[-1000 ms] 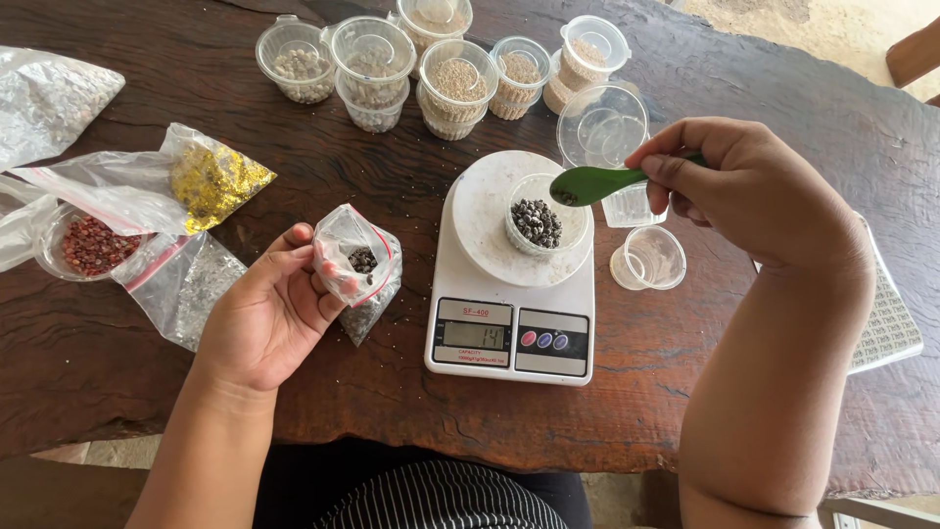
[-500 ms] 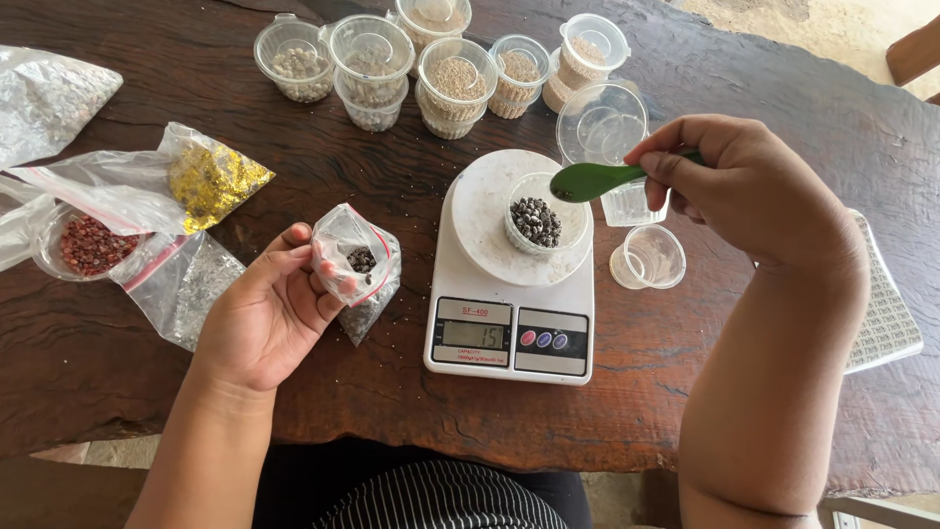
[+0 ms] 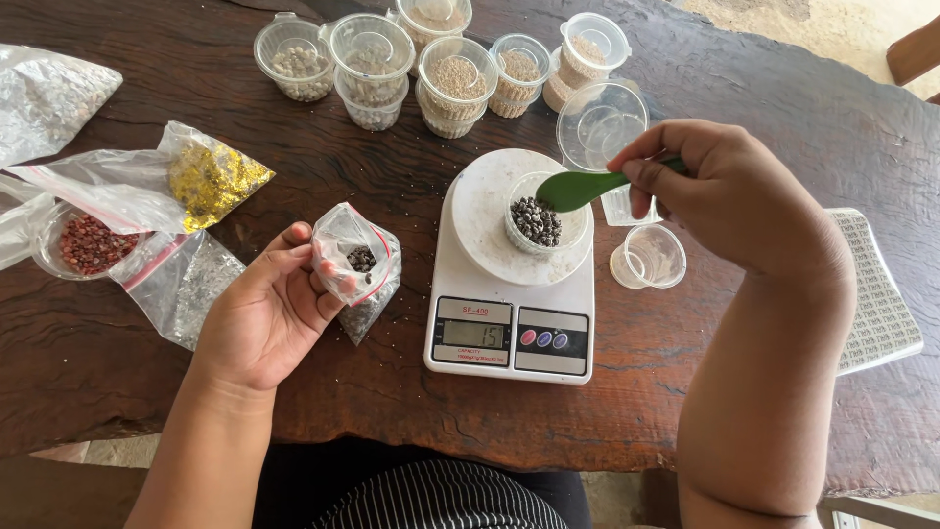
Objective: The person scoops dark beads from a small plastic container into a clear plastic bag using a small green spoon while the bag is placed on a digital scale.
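nothing's really moved in the last second, my left hand (image 3: 269,313) still pinches the little seed bag (image 3: 357,264) open beside the scale (image 3: 509,294) while my right hand (image 3: 729,191) keeps the green spoon (image 3: 578,188) gripped over the cup of dark seeds (image 3: 537,220) on the bench (image 3: 392,186).

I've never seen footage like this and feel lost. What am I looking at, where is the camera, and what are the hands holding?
The camera sits on a person's head and looks down at their own two bare hands over a dark wooden table. The left hand holds open a small clear bag of dark seeds. The right hand holds a green spoon over a little cup of dark seeds, which stands on a white kitchen scale. Farther back stand clear tubs of grains; at the left lie more bags.
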